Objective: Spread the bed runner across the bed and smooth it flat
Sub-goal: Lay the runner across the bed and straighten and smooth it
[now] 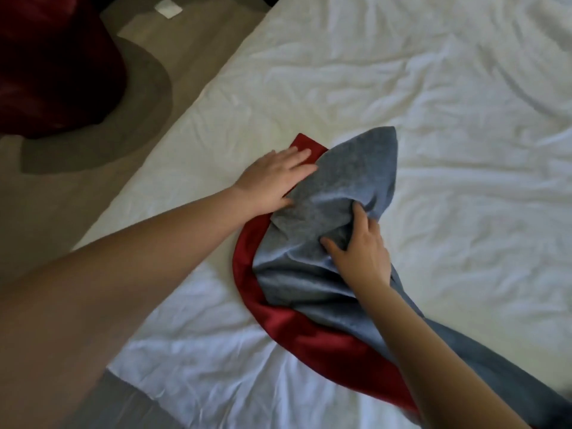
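Obs, head view. Bed runner (349,168) lies on the bed (433,88), toward its left edge, not spread. It is bunched into a long curved heap, red face mostly under, grey backing turned up. One end points up the bed; the rest trails off toward the frame's lower right corner, extent not visible.

Left hand (272,178): fingers straight and together, palm flat, pressing where red edge and grey fold meet at the runner's far-left end. Reads as an anchor, pinning that end so the cloth can't slide on the sheet while the other hand works.

Right hand (360,249): fingers curled, thumb opposed, gripping a gather of the grey side near mid-heap. Grip sits on the fold itself, probably so the flipped layer can be lifted and turned back, red side up.

White sheet (216,351) under it is creased all over — wrinkles may show through the runner unless it's pulled taut.

Judgement: early stage, unfolding only; spreading across the width and smoothing not yet done.

Left of bed: floor (77,193), and a dark red shape (52,63) at upper left, can't ID.
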